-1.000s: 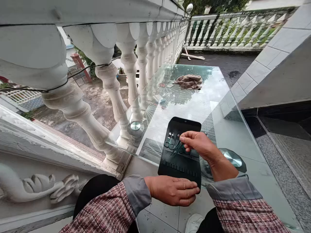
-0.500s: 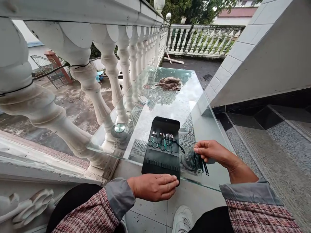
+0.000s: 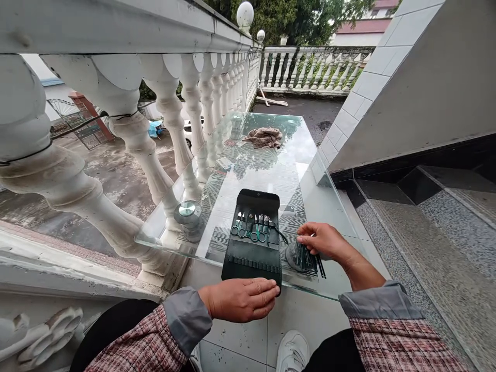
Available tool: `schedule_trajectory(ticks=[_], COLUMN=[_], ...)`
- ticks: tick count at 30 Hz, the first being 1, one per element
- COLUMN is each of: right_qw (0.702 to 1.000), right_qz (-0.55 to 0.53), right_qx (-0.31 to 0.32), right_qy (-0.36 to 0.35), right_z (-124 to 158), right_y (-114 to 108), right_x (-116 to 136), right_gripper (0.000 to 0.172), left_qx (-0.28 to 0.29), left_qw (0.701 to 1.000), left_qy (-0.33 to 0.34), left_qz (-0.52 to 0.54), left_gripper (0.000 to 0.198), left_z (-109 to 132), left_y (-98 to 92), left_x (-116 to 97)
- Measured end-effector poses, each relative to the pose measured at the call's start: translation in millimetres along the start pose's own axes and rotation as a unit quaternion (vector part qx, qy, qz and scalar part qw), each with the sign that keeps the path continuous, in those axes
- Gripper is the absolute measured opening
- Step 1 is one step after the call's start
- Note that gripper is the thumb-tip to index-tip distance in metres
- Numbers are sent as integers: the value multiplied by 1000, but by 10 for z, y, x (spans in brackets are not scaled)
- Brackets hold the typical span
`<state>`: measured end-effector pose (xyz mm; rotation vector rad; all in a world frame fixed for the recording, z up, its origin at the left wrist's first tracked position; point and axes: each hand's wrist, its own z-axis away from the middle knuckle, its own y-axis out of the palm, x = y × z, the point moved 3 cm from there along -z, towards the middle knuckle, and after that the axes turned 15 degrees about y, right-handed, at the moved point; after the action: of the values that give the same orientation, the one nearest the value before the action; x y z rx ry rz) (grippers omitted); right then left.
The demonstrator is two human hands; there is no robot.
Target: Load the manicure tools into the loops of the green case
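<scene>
A black manicure case [image 3: 253, 249] lies unfolded at the near edge of the glass table. Its upper half holds small scissors [image 3: 258, 235], nail clippers [image 3: 265, 221] and other dark green tools; the row of loops in its lower half holds nothing. My left hand [image 3: 244, 300] lies along the case's near edge with its fingers straight and side by side; the thumb is hidden. To the right of the case, my right hand [image 3: 323, 240] pinches the upper end of a slim dark tool in a bunch of slim manicure tools [image 3: 308, 261] on the glass.
The glass table [image 3: 337, 217] has a round metal-topped support [image 3: 188, 211] near its left corner. A crumpled brown cloth [image 3: 263, 137] lies at the far end, with a small card [image 3: 223, 164] nearer. A white balustrade [image 3: 168, 103] borders the left; stone steps [image 3: 406, 232] are on the right.
The camera view has shifted slightly, moving the table and case a little left in the picture. My left hand stays at the case's edge and my right hand stays pinching at the bunch.
</scene>
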<state>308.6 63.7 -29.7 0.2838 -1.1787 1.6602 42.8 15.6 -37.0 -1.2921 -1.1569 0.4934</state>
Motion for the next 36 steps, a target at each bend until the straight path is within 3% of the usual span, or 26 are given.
schedule_trajectory(ticks=[9, 15, 17, 24, 30, 36], right_qw=[996, 971, 961, 965, 963, 952], right_qz=[-6, 166, 214, 158, 174, 213], right_qx=[-81, -84, -83, -140, -141, -165], right_qy=[-35, -148, -153, -157, -148, -144], right_z=[193, 406, 423, 465, 398, 352], right_y=[-189, 20, 90, 147, 267, 328], right_x=[-23, 93, 103, 252, 340, 343], right_gripper=[20, 20, 21, 21, 20, 20], left_qx=[-7, -11, -10, -6, -14, 20], left_qw=[1000, 1000, 1000, 999, 995, 980], left_qy=[-1, 1, 1, -2, -83, -189], left_qz=[-12, -16, -17, -34, -48, -52], left_gripper=[26, 25, 25, 27, 30, 34], left_z=[-7, -7, -5, -24, -23, 66], left_y=[-29, -9, -3, -94, -226, -116], left_x=[5, -11, -18, 0, 65, 124])
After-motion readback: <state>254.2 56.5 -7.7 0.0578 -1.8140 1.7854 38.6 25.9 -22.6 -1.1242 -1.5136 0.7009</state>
